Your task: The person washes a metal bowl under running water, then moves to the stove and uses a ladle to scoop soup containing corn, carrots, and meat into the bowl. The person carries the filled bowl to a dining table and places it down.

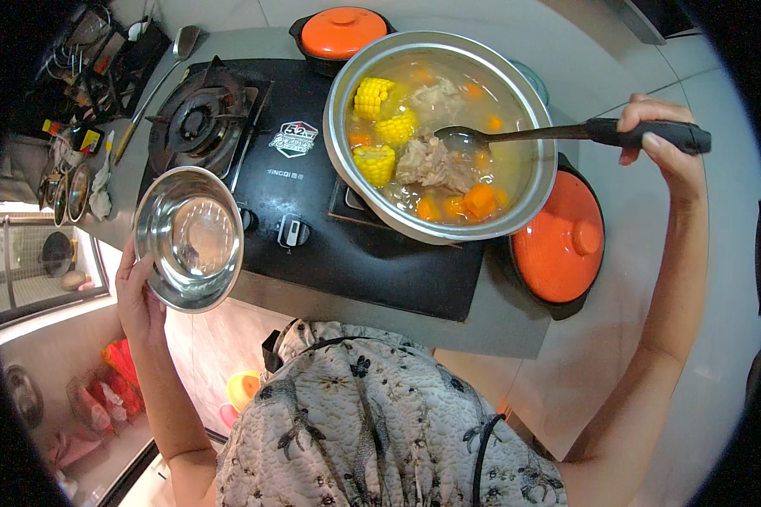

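My left hand [138,288] grips the rim of a stainless steel bowl [193,237], tilted over the front left of the stove; no food shows in it. My right hand [659,130] is closed around the black handle of a ladle [533,133]. The ladle's head dips into the broth of a large metal pot [548,171] on the right burner. In the broth lie pieces of corn on the cob [374,166], carrot chunks [480,201] and meat on the bone [434,166]. The ladle's head touches or nearly touches the meat.
The black gas stove [355,272] has a bare left burner [196,127]. Orange-lidded pots stand behind [342,35] and right [561,234] of the metal pot. A long-handled spatula [158,89] lies along the left, near a sauce bottle [82,138] and a white cloth [101,190].
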Demonstrator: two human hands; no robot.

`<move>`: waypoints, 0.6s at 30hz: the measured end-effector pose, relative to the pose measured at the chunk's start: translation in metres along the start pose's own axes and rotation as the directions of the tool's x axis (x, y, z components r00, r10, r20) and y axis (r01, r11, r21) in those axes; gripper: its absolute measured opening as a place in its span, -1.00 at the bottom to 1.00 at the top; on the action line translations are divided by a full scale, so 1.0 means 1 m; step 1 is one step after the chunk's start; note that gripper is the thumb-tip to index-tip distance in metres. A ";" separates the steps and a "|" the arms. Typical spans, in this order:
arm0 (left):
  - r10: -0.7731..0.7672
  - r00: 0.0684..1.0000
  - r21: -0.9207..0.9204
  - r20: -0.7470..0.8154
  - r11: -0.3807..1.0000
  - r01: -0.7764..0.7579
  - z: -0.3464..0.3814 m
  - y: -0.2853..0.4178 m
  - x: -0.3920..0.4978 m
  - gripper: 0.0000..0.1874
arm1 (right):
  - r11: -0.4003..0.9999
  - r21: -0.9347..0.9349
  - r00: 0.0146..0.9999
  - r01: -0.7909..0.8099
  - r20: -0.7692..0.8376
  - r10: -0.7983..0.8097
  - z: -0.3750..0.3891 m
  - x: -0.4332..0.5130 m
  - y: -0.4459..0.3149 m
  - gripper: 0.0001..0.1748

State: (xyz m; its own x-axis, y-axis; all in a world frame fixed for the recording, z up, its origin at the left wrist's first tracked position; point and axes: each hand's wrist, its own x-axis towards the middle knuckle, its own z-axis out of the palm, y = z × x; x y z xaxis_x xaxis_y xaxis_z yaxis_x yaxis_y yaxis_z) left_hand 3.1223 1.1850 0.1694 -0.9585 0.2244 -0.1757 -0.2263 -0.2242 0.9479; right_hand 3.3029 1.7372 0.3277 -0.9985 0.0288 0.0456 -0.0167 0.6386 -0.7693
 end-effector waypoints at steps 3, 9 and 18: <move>0.003 1.000 0.003 0.014 1.000 -0.003 0.003 0.000 0.004 -0.49 | 0.982 0.182 0.985 -0.051 -0.150 0.079 0.008 -0.005 0.030 -0.59; -0.024 0.999 0.003 -0.025 1.000 0.024 0.014 0.004 0.007 -0.47 | 0.897 0.419 0.891 -0.142 -0.341 0.300 0.023 -0.021 0.059 -0.60; -0.029 0.997 -0.021 0.065 0.999 0.031 0.022 0.008 0.017 -0.51 | 0.840 0.533 0.769 -0.104 -0.493 0.408 0.040 -0.050 0.067 -0.61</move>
State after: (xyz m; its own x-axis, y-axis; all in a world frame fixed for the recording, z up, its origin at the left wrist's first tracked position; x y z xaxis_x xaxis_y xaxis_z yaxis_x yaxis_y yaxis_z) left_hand 3.1076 1.2082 0.1798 -0.9383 0.2917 -0.1859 -0.2592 -0.2369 0.9363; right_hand 3.3497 1.7479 0.2482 -0.7492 0.6613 0.0356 0.0624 0.1240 -0.9903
